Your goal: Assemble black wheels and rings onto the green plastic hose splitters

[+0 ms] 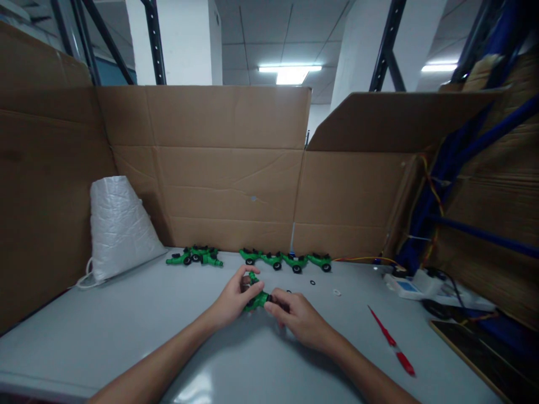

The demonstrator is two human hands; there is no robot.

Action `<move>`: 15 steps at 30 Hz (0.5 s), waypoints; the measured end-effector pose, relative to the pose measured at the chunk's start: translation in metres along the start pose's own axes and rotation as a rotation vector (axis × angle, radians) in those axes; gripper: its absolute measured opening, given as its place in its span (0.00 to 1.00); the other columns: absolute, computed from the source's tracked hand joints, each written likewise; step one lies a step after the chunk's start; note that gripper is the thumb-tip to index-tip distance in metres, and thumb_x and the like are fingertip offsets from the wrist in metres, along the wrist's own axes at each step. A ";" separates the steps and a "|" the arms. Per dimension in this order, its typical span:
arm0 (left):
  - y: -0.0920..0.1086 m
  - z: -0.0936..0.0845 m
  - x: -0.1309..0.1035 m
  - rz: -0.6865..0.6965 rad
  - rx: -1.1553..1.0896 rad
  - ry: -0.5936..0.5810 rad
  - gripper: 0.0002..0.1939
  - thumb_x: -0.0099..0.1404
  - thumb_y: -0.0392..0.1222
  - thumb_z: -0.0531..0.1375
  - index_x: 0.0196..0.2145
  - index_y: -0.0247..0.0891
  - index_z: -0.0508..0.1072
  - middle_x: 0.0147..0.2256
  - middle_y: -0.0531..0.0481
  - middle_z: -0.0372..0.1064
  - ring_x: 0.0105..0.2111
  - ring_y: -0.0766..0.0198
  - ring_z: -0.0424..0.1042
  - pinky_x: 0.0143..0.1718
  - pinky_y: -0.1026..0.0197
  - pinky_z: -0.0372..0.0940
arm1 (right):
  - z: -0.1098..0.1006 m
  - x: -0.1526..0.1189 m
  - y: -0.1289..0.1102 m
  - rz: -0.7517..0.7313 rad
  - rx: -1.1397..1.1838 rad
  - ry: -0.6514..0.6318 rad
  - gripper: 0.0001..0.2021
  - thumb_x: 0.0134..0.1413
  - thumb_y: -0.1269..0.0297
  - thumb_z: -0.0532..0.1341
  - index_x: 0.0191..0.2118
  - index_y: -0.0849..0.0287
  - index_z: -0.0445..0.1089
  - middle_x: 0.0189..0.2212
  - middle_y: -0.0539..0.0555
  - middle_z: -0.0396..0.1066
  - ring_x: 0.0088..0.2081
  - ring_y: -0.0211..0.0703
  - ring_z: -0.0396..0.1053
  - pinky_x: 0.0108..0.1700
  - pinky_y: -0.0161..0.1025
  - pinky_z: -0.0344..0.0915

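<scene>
My left hand [236, 295] is closed around a green toy vehicle [257, 302], held just above the table. My right hand [301, 317] pinches at the right end of the same toy, where a small dark part shows; the fingers hide most of it, so I cannot make out its kind. Behind my hands stands a row of green toy vehicles with black wheels [296, 262]. Further left lies a cluster of several similar green toys [196, 256]. Close to my right hand are a small black ring [312, 282] and a white ring [337, 292].
A red slender pointed tool [391, 341] lies on the grey table [138, 331] at right. At left leans a silvery white bag [120, 227]. Cardboard walls [223, 185] enclose the back and sides. A power strip [416, 286] with cables and a dark board [475, 353] lie far right.
</scene>
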State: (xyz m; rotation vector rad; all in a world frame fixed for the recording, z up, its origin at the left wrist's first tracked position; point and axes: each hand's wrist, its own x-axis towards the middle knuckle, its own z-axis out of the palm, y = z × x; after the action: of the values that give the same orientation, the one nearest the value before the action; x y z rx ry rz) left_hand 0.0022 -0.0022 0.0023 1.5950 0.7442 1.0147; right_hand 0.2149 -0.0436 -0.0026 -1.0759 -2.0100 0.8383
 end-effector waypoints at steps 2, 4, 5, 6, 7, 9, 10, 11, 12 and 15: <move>0.001 0.000 0.000 0.018 0.015 0.015 0.26 0.68 0.59 0.64 0.52 0.40 0.63 0.28 0.59 0.59 0.23 0.70 0.60 0.22 0.69 0.60 | 0.000 0.000 0.002 0.004 0.023 -0.007 0.18 0.69 0.52 0.58 0.29 0.56 0.61 0.22 0.45 0.63 0.26 0.38 0.61 0.32 0.36 0.53; 0.002 0.000 0.000 0.031 0.036 0.034 0.25 0.68 0.59 0.65 0.52 0.40 0.64 0.28 0.60 0.58 0.24 0.70 0.60 0.23 0.69 0.58 | 0.000 0.001 0.003 0.010 0.048 -0.013 0.18 0.68 0.51 0.59 0.29 0.56 0.61 0.21 0.45 0.63 0.26 0.38 0.61 0.32 0.36 0.53; 0.003 0.000 -0.001 0.035 0.046 0.042 0.25 0.68 0.58 0.65 0.51 0.40 0.64 0.28 0.60 0.58 0.24 0.70 0.60 0.23 0.69 0.58 | 0.000 0.001 0.003 0.013 0.060 -0.014 0.18 0.68 0.51 0.59 0.29 0.56 0.61 0.21 0.45 0.63 0.26 0.38 0.61 0.31 0.36 0.54; 0.004 0.000 -0.001 0.037 0.051 0.047 0.25 0.68 0.58 0.65 0.51 0.40 0.64 0.28 0.59 0.57 0.25 0.69 0.60 0.24 0.69 0.57 | 0.000 0.002 0.003 0.016 0.073 -0.015 0.18 0.68 0.51 0.59 0.29 0.56 0.61 0.21 0.45 0.63 0.26 0.38 0.60 0.31 0.36 0.54; 0.005 0.000 -0.001 0.037 0.053 0.050 0.25 0.68 0.58 0.65 0.51 0.40 0.64 0.28 0.59 0.57 0.25 0.69 0.60 0.24 0.69 0.57 | 0.000 0.002 0.003 0.018 0.087 -0.016 0.18 0.68 0.51 0.59 0.29 0.56 0.60 0.21 0.45 0.63 0.26 0.38 0.60 0.31 0.36 0.54; 0.007 0.000 -0.001 0.032 0.055 0.047 0.25 0.68 0.59 0.65 0.51 0.40 0.64 0.28 0.59 0.57 0.26 0.69 0.59 0.24 0.69 0.57 | 0.000 0.002 0.002 0.019 0.114 -0.015 0.19 0.68 0.51 0.59 0.28 0.56 0.60 0.21 0.45 0.63 0.26 0.38 0.60 0.31 0.36 0.54; 0.007 0.000 -0.001 0.027 0.056 0.045 0.25 0.68 0.59 0.65 0.51 0.40 0.64 0.28 0.59 0.57 0.25 0.68 0.59 0.24 0.68 0.56 | 0.000 0.002 0.001 0.017 0.127 -0.012 0.19 0.68 0.51 0.59 0.28 0.56 0.60 0.21 0.45 0.63 0.25 0.38 0.60 0.31 0.36 0.54; 0.007 0.000 -0.001 0.024 0.059 0.045 0.26 0.68 0.59 0.65 0.51 0.40 0.64 0.28 0.59 0.57 0.25 0.68 0.59 0.24 0.68 0.55 | 0.000 0.002 0.001 0.015 0.140 -0.009 0.19 0.68 0.51 0.59 0.28 0.56 0.60 0.20 0.45 0.63 0.25 0.38 0.60 0.31 0.36 0.55; 0.007 0.000 -0.001 0.026 0.065 0.048 0.26 0.68 0.59 0.65 0.51 0.40 0.65 0.27 0.59 0.57 0.26 0.68 0.59 0.25 0.68 0.55 | 0.000 0.002 0.000 0.012 0.151 -0.007 0.19 0.68 0.50 0.60 0.28 0.56 0.61 0.20 0.45 0.63 0.25 0.38 0.60 0.32 0.36 0.55; 0.006 -0.002 0.000 0.048 0.091 0.073 0.25 0.68 0.59 0.65 0.51 0.39 0.66 0.27 0.60 0.56 0.27 0.67 0.58 0.27 0.67 0.53 | 0.000 0.003 0.001 0.016 0.183 -0.011 0.21 0.68 0.48 0.59 0.28 0.57 0.63 0.20 0.45 0.64 0.25 0.37 0.60 0.32 0.36 0.56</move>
State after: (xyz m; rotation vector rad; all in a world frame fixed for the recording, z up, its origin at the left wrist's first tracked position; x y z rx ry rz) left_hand 0.0003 -0.0030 0.0080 1.6678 0.8154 1.0925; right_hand 0.2143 -0.0404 -0.0029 -0.9864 -1.8945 1.0172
